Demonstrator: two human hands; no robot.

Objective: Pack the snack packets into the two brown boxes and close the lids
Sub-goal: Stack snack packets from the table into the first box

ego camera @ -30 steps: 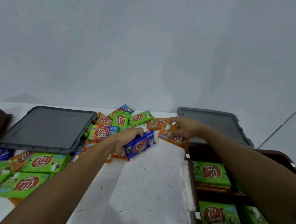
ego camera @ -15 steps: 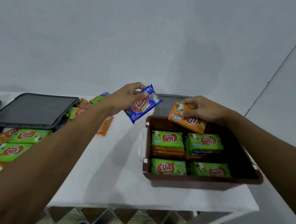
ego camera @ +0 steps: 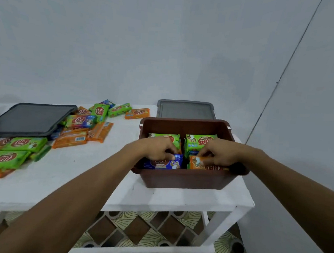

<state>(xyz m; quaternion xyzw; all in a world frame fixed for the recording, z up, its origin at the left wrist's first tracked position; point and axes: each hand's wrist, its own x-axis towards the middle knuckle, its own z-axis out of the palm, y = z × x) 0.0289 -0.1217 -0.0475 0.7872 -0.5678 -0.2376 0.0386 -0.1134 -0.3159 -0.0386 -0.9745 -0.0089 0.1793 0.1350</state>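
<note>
Move: left hand [ego camera: 157, 149] grips blue packet [ego camera: 165, 163] | right hand [ego camera: 219, 155] grips orange packet [ego camera: 197, 163] | both now down inside brown box [ego camera: 182, 179]

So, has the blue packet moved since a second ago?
Yes. The left hand carried the blue packet rightward from the pile beside the dark lid into the brown box, near-left corner.

Smooth brown plastic box [ego camera: 182, 179]; glossy film snack packets [ego camera: 22, 144]; matt dark grey plastic lid [ego camera: 27, 119]; white painted table [ego camera: 77, 171].
</note>
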